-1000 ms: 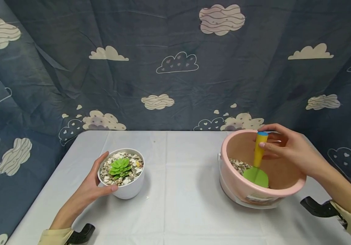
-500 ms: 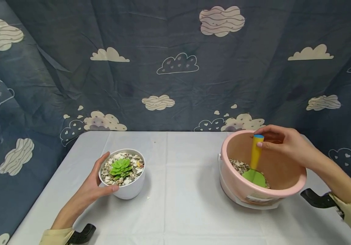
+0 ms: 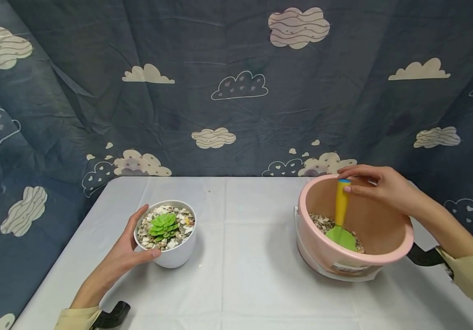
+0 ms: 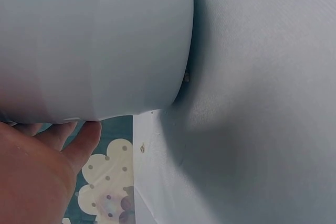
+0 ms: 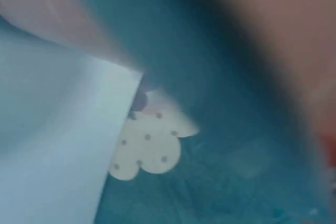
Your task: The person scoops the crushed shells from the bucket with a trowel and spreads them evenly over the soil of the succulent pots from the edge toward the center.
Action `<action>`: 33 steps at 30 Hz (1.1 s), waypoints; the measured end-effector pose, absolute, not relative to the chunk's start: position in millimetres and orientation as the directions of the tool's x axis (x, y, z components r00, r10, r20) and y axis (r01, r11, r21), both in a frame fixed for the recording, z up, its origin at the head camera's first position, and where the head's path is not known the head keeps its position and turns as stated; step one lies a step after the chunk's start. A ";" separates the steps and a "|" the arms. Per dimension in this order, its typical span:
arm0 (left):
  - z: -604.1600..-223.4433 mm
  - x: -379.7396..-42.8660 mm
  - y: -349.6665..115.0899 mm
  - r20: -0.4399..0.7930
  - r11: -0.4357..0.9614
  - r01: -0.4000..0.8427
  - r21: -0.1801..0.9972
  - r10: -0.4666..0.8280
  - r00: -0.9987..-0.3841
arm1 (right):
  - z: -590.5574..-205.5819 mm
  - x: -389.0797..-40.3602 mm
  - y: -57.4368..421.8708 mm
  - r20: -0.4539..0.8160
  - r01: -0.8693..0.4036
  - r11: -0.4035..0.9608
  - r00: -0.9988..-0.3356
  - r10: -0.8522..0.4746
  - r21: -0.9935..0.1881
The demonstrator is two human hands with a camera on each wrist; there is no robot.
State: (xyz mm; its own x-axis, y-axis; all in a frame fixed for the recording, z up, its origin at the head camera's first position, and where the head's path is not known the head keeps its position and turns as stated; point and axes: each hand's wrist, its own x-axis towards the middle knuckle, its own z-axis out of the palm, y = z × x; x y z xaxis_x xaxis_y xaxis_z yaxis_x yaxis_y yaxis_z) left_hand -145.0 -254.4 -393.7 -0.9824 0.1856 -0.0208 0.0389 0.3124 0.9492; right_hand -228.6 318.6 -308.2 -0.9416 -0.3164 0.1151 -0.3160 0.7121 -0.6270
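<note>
My left hand [image 3: 114, 256] grips the left side of a white plant pot [image 3: 173, 257], thumb at the front and fingers behind. Pale gravel [image 3: 180, 222] fills the pot around a green succulent [image 3: 163, 226]. In the left wrist view the pot's smooth wall [image 4: 115, 45] looms large, with fingertips [image 4: 89, 135] against it. Over at the right, my right hand [image 3: 389, 185] pinches the yellow handle of a toy shovel [image 3: 341, 204] near its blue end. Its green blade points down into gravel [image 3: 322, 223] inside a pink bucket [image 3: 316, 254]. A blurred close-up dominates the right wrist view.
Both containers stand on a white-covered table [image 3: 236, 275]. Behind it hangs a dark cloth [image 3: 236, 114] printed with clouds. The bucket's white bail handle [image 3: 343, 275] hangs down along its front. Tiny crumbs lie on the cover near the pot.
The right hand and the shovel have moved left inside the bucket, and the handle now leans less. The left hand and the pot stay in place.
</note>
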 end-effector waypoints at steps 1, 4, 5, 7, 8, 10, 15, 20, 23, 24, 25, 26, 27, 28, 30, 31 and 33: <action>-393.7 -145.3 -254.2 -0.020 0.312 0.040 0.949 0.187 -0.982 | -309.3 -229.5 320.3 0.107 -0.311 0.712 -0.942 -0.317 -0.630; -393.8 -146.2 -253.8 -0.015 0.309 0.046 0.950 0.192 -0.981 | -313.3 -230.7 324.6 0.090 -0.290 0.706 -0.948 -0.306 -0.646; -393.9 -146.4 -253.8 -0.012 0.308 0.049 0.950 0.194 -0.981 | -314.4 -230.5 325.5 0.088 -0.286 0.702 -0.948 -0.305 -0.652; -394.2 -146.8 -254.2 -0.004 0.307 0.058 0.950 0.196 -0.981 | -316.3 -230.0 325.9 0.099 -0.291 0.693 -0.948 -0.304 -0.659; -394.4 -146.8 -254.5 0.001 0.306 0.062 0.950 0.197 -0.980 | -316.8 -229.8 325.5 0.105 -0.292 0.690 -0.948 -0.301 -0.662; -394.8 -146.7 -255.3 0.009 0.306 0.070 0.949 0.198 -0.980 | -317.1 -229.2 324.4 0.111 -0.288 0.684 -0.950 -0.291 -0.671; -395.1 -145.9 -255.9 0.011 0.307 0.072 0.949 0.194 -0.981 | -315.9 -228.6 323.1 0.121 -0.279 0.678 -0.955 -0.271 -0.680; -395.2 -145.3 -256.4 0.017 0.311 0.076 0.947 0.187 -0.982 | -316.2 -229.2 324.8 0.113 -0.274 0.660 -0.954 -0.276 -0.700; -395.5 -145.8 -257.0 0.030 0.310 0.089 0.947 0.190 -0.981 | -315.4 -228.0 327.0 0.108 -0.264 0.639 -0.956 -0.273 -0.723; -395.7 -146.0 -257.2 0.036 0.306 0.094 0.947 0.191 -0.981 | -314.9 -227.1 327.8 0.108 -0.261 0.638 -0.957 -0.270 -0.724; -396.0 -146.1 -257.2 0.043 0.306 0.101 0.947 0.192 -0.981 | -314.1 -226.1 328.7 0.108 -0.259 0.640 -0.958 -0.265 -0.723; -396.3 -146.1 -257.2 0.050 0.303 0.108 0.947 0.194 -0.980 | -313.1 -224.8 329.2 0.111 -0.257 0.642 -0.959 -0.260 -0.722; -396.6 -146.2 -257.4 0.057 0.294 0.115 0.949 0.199 -0.978 | -311.7 -223.0 330.0 0.115 -0.264 0.650 -0.958 -0.263 -0.713; -397.0 -146.1 -257.6 0.065 0.293 0.124 0.948 0.202 -0.977 | -310.3 -220.9 330.5 0.117 -0.272 0.662 -0.956 -0.269 -0.699; -397.0 -145.9 -258.5 0.077 0.271 0.135 0.953 0.213 -0.974 | -306.0 -214.7 329.0 0.121 -0.289 0.702 -0.952 -0.280 -0.651; -396.8 -145.7 -259.0 0.086 0.259 0.143 0.955 0.219 -0.972 | -303.5 -210.5 327.2 0.117 -0.290 0.726 -0.953 -0.281 -0.623; -396.0 -145.9 -260.0 0.101 0.239 0.156 0.958 0.230 -0.968 | -297.9 -200.8 321.0 0.100 -0.286 0.768 -0.954 -0.281 -0.573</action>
State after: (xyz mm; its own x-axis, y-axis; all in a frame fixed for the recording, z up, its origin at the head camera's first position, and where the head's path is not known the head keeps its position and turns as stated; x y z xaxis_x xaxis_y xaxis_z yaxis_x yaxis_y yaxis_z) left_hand -145.9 -260.0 -396.0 -0.9681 0.2296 0.1008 0.1564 0.2388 0.9584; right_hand -200.8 321.0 -297.9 -0.9545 -0.2810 0.1001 -0.2862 0.7680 -0.5729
